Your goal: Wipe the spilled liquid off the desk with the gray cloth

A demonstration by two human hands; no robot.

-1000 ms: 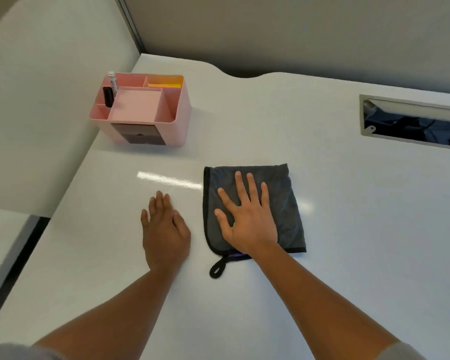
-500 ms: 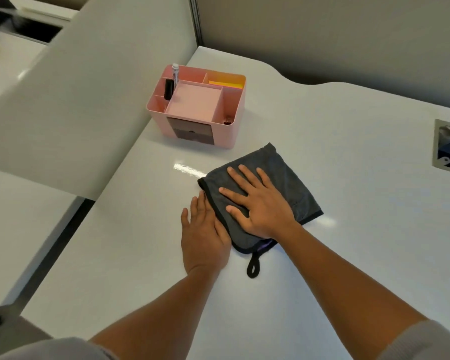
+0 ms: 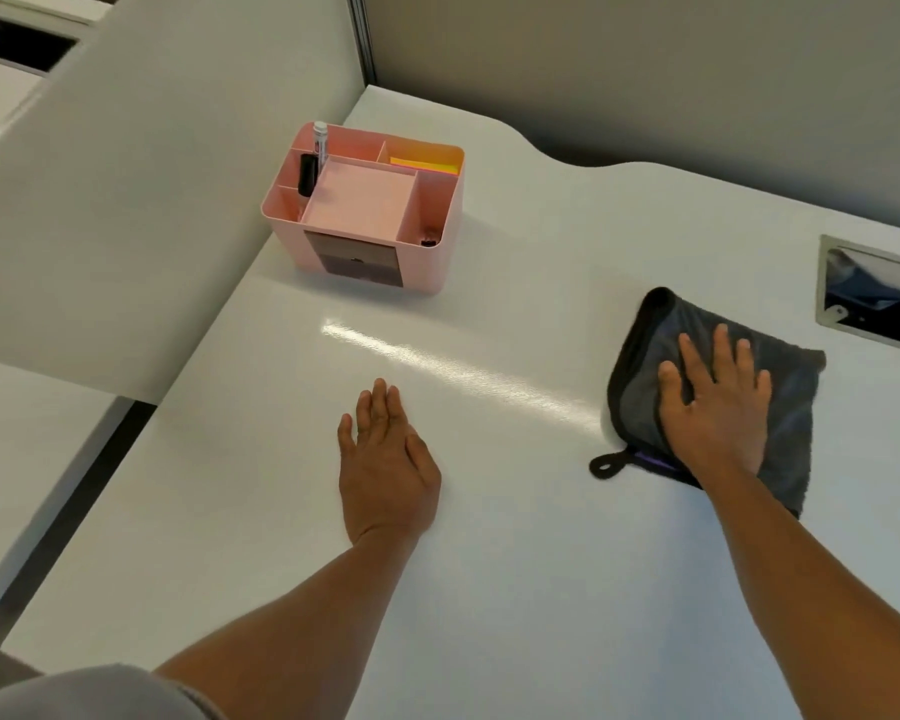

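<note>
The gray cloth [image 3: 795, 423], dark-edged with a hanging loop [image 3: 604, 466], lies on the white desk [image 3: 489, 589] at the right. My right hand [image 3: 718, 407] presses flat on top of it, fingers spread, covering its middle. My left hand [image 3: 385, 470] rests palm down on the bare desk well to the left of the cloth and holds nothing. A shiny streak [image 3: 463, 371] runs across the desk between the hands; I cannot tell whether it is liquid or a reflection.
A pink desk organizer [image 3: 375, 210] with markers and yellow notes stands at the back left. A cable slot [image 3: 874, 298] opens in the desk just beyond the cloth on the right. A white partition [image 3: 126, 174] borders the desk's left side.
My right hand has slid the cloth far to the right, away from my left hand, which has stayed flat on the desk. The camera has swung a little.
</note>
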